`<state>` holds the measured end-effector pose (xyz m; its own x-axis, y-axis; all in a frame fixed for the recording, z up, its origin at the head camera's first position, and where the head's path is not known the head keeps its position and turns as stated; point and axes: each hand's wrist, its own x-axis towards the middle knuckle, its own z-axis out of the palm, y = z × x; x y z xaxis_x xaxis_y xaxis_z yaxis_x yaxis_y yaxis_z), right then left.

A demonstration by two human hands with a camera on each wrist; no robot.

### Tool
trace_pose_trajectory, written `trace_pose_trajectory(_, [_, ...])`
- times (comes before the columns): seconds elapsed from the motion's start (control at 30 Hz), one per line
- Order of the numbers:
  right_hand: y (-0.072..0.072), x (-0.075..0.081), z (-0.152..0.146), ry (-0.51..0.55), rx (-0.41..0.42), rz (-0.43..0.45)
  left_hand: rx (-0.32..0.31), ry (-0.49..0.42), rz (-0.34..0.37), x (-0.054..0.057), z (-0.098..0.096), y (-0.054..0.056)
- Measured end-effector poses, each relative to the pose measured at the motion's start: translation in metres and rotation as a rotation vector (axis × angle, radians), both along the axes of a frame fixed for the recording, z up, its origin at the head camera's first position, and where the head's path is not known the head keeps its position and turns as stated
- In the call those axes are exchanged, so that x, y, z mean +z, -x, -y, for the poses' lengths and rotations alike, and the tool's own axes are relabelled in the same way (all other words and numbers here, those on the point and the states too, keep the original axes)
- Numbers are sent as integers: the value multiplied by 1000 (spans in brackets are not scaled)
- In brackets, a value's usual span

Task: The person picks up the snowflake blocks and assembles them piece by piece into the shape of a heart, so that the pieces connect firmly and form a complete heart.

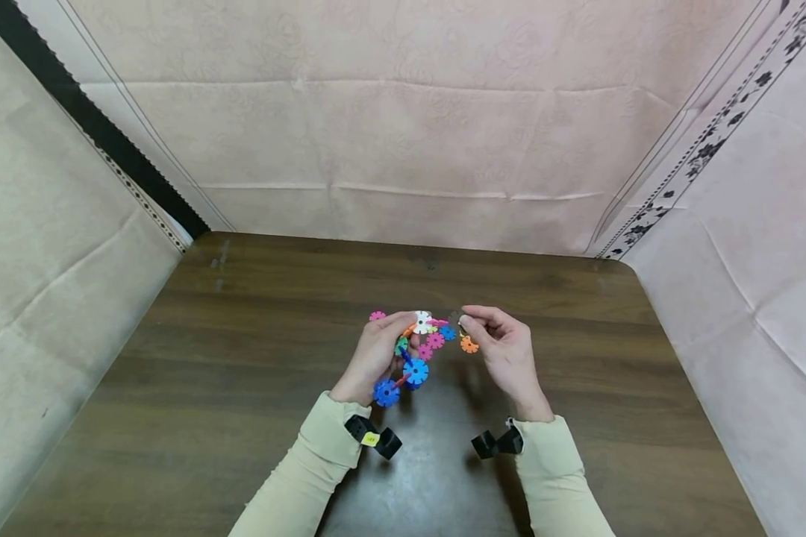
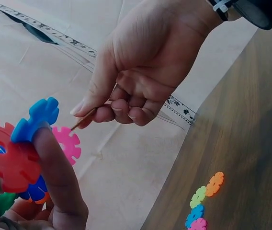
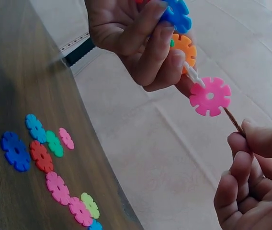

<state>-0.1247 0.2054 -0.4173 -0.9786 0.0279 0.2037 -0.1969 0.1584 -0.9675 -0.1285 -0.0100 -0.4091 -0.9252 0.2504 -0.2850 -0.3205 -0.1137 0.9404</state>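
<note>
Left hand (image 1: 372, 358) holds notched discs (image 1: 421, 370); right hand (image 1: 509, 356), brown piece (image 3: 233, 120), perhaps flat.

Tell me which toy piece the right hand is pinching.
The thin brown piece, seen edge-on in the wrist views; no other visible piece is brown.

We find the linked discs (image 2: 14, 163) among the left fingers (image 3: 157, 52), their end disc (image 3: 217, 93) between these and the right fingers (image 3: 241, 165); a thin piece (image 3: 233, 120) bridges right fingertips and end disc. Below the fingers, loose discs (image 3: 54, 182) lie on the table (image 1: 275, 335); beyond them hangs cloth (image 1: 389, 134).
</note>
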Motion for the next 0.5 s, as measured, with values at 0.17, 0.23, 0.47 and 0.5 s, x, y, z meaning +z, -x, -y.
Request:
trace_pose_trajectory(0.17, [-4,7,5,31,17,37,13,-13,3,2,-1,-1])
trace_pose_trajectory(0.23, [-8,15,8,27,16,50,25,-20,5,2,-2,-1])
trace_pose_trajectory(0.47, [-17,34,17,-34,11,82,42,-20,8,3,-1,-1])
trace_pose_trajectory(0.5, [-17,35,18,-37,10,85,41,-16,8,3,-1,-2])
